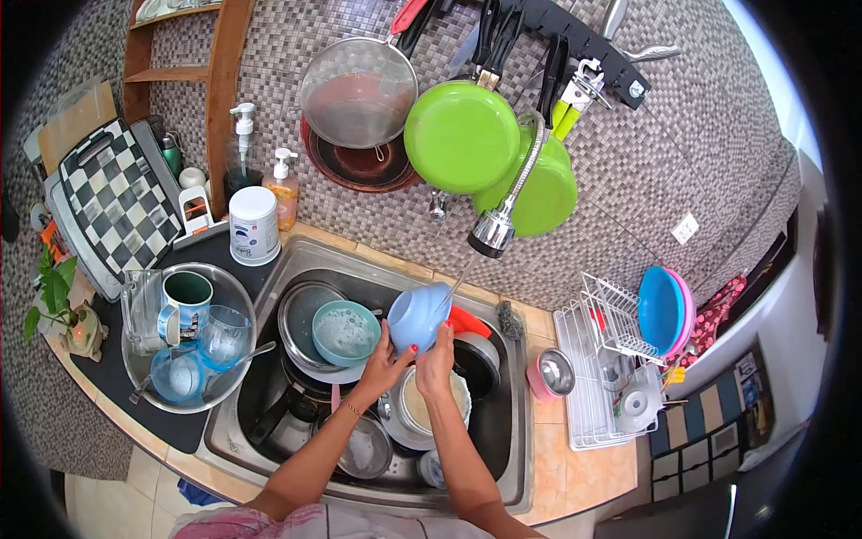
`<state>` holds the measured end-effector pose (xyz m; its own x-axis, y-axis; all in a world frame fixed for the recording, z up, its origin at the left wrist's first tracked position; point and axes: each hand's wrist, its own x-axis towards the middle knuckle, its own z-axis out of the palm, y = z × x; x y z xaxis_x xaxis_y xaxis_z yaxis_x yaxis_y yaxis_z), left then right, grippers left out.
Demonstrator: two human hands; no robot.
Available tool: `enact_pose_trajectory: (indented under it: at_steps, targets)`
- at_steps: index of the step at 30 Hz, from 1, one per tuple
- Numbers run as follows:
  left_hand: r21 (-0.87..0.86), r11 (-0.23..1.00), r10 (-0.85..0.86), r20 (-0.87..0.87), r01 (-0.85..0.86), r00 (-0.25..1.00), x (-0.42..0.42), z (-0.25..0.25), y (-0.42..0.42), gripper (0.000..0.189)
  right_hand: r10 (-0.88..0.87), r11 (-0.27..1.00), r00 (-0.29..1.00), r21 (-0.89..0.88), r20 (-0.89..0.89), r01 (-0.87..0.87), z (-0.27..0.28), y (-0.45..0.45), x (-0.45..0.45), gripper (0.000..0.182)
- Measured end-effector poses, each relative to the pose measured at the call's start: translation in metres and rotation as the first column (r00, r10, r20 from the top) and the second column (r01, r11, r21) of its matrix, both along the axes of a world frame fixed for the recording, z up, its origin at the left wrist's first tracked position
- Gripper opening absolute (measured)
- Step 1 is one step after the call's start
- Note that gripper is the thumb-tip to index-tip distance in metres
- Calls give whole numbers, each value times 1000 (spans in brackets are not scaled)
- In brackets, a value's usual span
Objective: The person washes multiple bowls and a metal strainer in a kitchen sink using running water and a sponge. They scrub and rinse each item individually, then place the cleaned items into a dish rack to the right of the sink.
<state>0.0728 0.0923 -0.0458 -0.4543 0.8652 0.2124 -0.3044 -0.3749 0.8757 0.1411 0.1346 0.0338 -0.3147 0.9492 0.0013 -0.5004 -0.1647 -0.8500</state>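
Observation:
Both my left hand and my right hand grip a light blue bowl, tilted so its outer side and base face up. A thin stream of water runs onto it from the chrome tap head. Below, the steel sink holds a stack of dishes. A teal bowl with suds sits left of my hands on a plate and a metal pot. Under my right forearm is a white fluted dish, partly hidden. Behind my right hand, a red item and a dark pan show.
Left of the sink stands a steel basin with a mug and clear cups. A white tub and pump bottles stand behind. At right are a pink cup and a white dish rack. Green pans hang above.

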Motion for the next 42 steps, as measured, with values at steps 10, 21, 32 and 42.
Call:
enact_pose_trajectory:
  at_steps: [10,21,32,42]
  targets:
    - [8,999,-32,-204,35,978,-6,20,-12,98,-79,975,951,221,299,12,5,-11,29,41]
    - [56,986,158,-611,-157,776,1,42,-26,97,-170,922,872,387,459,-24,6,-3,68,34]
    - [-175,982,-73,22,76,997,-7,18,-13,70,-197,940,911,334,363,70,16,10,78,30]
    - [-156,967,-114,442,201,890,-32,27,-24,58,-428,324,598,733,677,-598,32,-10,60,30]
